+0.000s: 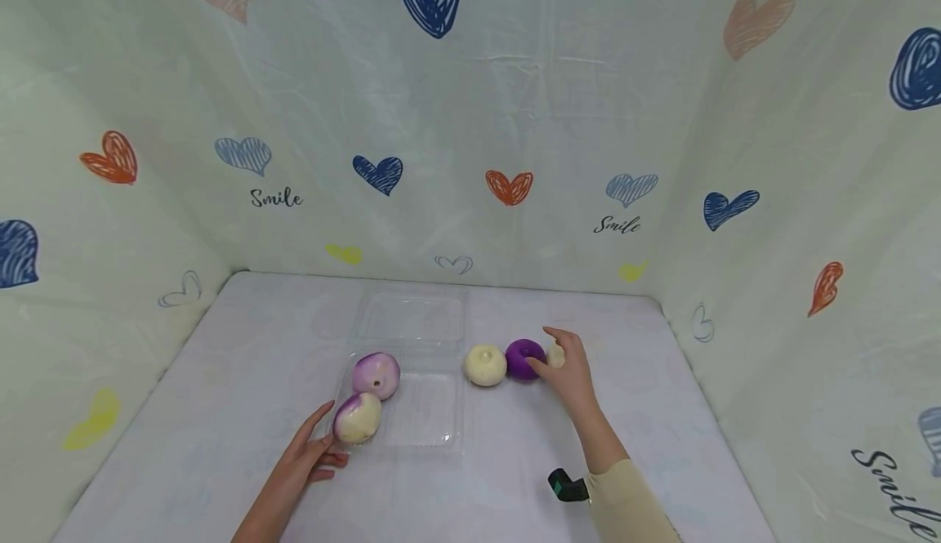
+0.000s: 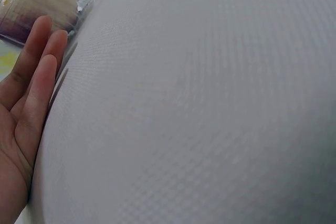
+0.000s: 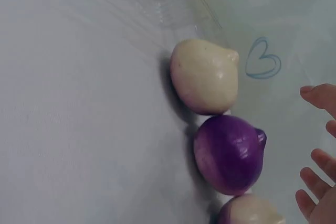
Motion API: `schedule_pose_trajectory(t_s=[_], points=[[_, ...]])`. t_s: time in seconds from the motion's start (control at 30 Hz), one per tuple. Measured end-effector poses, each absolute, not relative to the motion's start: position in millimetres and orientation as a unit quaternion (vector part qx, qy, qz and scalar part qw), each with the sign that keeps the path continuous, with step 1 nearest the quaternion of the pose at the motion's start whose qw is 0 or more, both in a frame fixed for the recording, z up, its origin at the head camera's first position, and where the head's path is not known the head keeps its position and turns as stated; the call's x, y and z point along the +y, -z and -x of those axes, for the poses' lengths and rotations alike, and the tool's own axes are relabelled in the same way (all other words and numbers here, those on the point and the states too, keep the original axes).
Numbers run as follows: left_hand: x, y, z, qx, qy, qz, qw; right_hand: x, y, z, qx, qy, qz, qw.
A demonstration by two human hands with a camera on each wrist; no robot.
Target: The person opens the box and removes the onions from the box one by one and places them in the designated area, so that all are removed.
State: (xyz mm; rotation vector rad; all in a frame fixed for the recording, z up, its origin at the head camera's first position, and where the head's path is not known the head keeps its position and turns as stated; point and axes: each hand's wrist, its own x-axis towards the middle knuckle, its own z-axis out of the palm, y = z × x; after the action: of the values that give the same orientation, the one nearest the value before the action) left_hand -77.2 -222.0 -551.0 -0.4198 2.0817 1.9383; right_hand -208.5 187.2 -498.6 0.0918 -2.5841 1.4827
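A hinged clear plastic box (image 1: 422, 410) lies opened flat on the table, its lid (image 1: 412, 317) toward the back. Two round, turnip-like vegetables sit along the left side of its base: a pinkish-purple one (image 1: 376, 376) behind a white-and-purple one (image 1: 357, 419). My left hand (image 1: 306, 455) is at the box's left edge with fingers extended; contact is unclear. To the right of the box stand a cream turnip (image 1: 485, 365), a deep purple turnip (image 1: 524, 360) and another cream one (image 3: 253, 211) in a row. Above the last two hovers my right hand (image 1: 569, 371), thumb and fingers spread, holding nothing.
The white table (image 1: 243, 363) meets fabric walls (image 1: 544, 118) printed with hearts at its back and sides. A black wrist device (image 1: 568, 486) shows by the right sleeve. The turnips in the row sit close together, right of the box.
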Motion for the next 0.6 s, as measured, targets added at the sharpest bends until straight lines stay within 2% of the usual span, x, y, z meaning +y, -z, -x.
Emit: schedule_pose_trajectory(t_s=[0.6], points=[[-222, 553, 76, 0.721, -0.665, 0.147, 0.127, 119, 496, 197, -0.839, -0.527, -0.129, 0.026]])
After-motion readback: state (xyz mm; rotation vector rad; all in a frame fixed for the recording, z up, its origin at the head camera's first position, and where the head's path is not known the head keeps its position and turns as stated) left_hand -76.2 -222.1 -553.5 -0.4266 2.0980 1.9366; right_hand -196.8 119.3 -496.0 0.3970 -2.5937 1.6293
